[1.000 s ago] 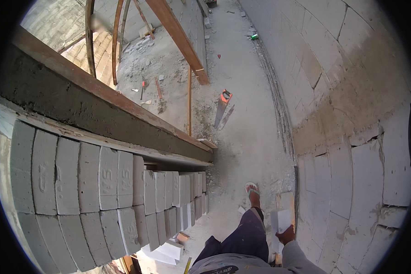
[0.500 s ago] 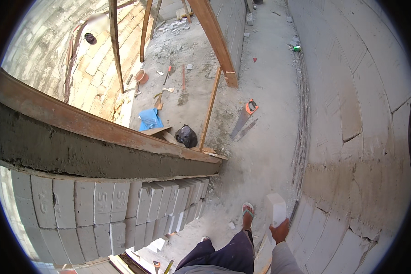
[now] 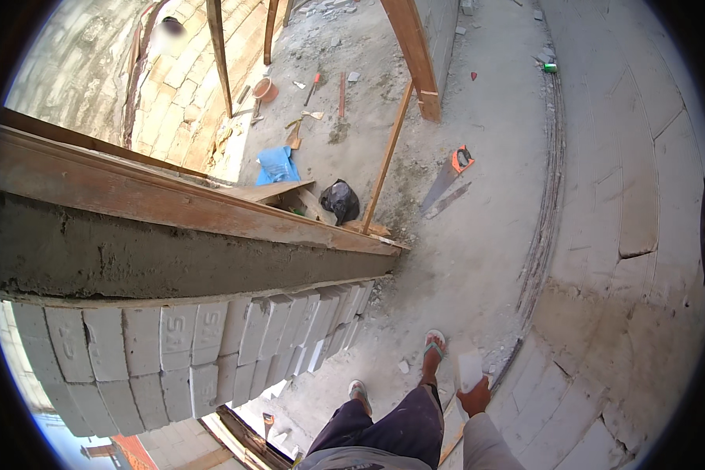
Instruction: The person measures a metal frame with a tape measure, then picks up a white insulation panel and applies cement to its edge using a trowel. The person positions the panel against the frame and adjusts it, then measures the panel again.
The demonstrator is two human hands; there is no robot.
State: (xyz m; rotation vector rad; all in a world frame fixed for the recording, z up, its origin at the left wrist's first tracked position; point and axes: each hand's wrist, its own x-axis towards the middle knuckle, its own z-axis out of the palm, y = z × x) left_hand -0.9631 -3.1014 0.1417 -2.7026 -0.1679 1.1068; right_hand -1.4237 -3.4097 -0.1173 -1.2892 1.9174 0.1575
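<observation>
My right hand (image 3: 475,397) is closed around a pale block (image 3: 469,366), gripping its near end low beside my right leg. Only part of the block shows beyond my fingers. Just past it stands my right foot in a sandal (image 3: 434,341). My left hand is out of sight. To the left rises a stack of pale lightweight blocks (image 3: 178,337), set in two tiers with their ends toward me.
A grey cement beam with timber boards (image 3: 188,223) crosses left above the stack. A handsaw (image 3: 449,178), a black plastic bag (image 3: 340,201) and a blue sheet (image 3: 277,165) lie ahead. A wooden post (image 3: 413,59) leans there. A block wall (image 3: 587,188) runs along the right.
My view has turned, so the surroundings sit further right and higher. My left foot now shows more fully. The pale block stays in my right hand, with less of it showing.
</observation>
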